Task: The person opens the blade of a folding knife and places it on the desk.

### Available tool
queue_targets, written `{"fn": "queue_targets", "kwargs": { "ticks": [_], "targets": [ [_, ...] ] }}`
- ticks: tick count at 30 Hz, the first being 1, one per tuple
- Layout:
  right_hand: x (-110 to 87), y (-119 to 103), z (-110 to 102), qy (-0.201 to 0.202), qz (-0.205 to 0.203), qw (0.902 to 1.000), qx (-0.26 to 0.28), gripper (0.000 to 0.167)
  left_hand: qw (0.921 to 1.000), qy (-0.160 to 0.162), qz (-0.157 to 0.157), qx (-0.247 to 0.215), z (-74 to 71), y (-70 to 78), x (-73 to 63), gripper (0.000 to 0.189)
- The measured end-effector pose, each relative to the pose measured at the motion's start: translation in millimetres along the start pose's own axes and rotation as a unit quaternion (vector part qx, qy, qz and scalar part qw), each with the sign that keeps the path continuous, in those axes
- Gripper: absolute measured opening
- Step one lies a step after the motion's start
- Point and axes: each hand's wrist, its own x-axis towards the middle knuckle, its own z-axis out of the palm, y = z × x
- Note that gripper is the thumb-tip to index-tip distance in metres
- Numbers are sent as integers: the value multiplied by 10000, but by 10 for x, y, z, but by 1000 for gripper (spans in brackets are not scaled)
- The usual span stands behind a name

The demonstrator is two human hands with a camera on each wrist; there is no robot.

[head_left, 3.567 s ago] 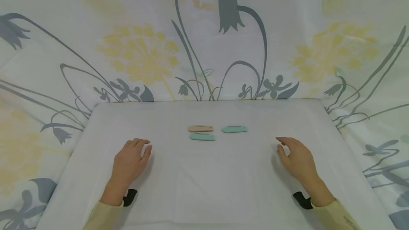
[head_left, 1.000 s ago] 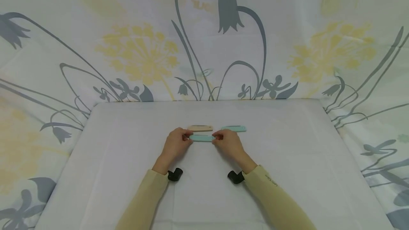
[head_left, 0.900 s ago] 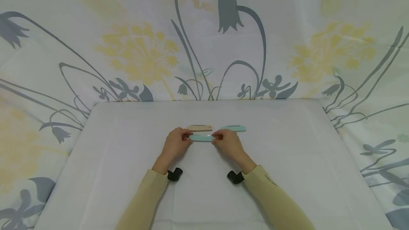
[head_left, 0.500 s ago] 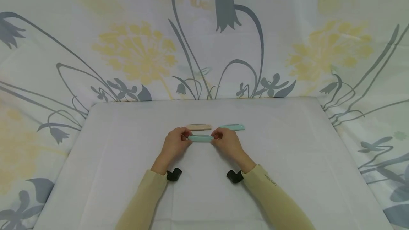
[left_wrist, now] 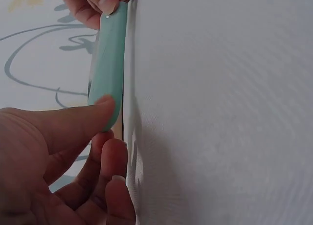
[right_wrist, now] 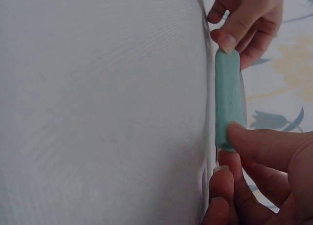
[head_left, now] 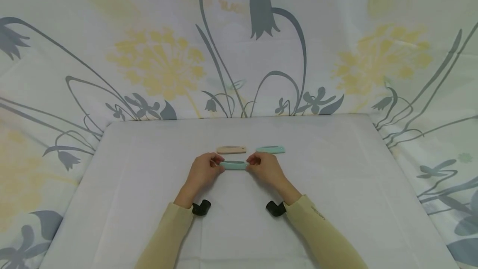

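A mint-green folding knife [head_left: 234, 165] is held crosswise between both hands, its blade folded into the handle. My left hand [head_left: 201, 172] pinches its left end, and my right hand [head_left: 267, 171] pinches the right end. Seen from the left wrist, the thumb lies on the rounded end of the green handle [left_wrist: 110, 58], with a thin strip of blade along the far edge. In the right wrist view the thumb presses the near end of the same handle [right_wrist: 228, 95]. Just beyond lie a tan folding knife [head_left: 231, 150] and a second mint-green folding knife [head_left: 271, 149].
A white cloth covers the table [head_left: 239, 227]. Behind it hangs a flower-patterned fabric [head_left: 168, 61], which also runs along both sides. Black wrist cameras [head_left: 202, 207] sit at the sleeve cuffs.
Both hands came in from the sides and took hold of the near green knife. Since then they have drawn it slightly toward me, and its blade-side edge shows more. The other two knives lie still.
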Motion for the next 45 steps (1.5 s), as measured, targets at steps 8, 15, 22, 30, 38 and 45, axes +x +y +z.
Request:
{"fn": "queue_targets", "kwargs": {
  "ticks": [8,15,22,30,38,45],
  "targets": [
    [-90,52,-47,14,162,9992,355,13,9994,-151,72,-302,-16,15,-46,12],
    [-186,48,-124,-79,401,9949,924,15,9955,-354,85,-877,-12,48,-90,14],
    [-297,48,-215,-379,641,9777,1963,18,9718,-649,-103,-2264,-7,136,-192,20],
    [-411,40,-339,-577,555,9712,2246,23,9530,-808,-216,-2913,69,159,-249,23],
    [-455,43,-396,-661,359,9768,2003,23,9534,-813,-164,-2902,101,196,-288,24],
    [-427,38,-372,-544,-55,9889,1382,31,9527,-902,-244,-2892,76,304,-345,23]
  ]
}}
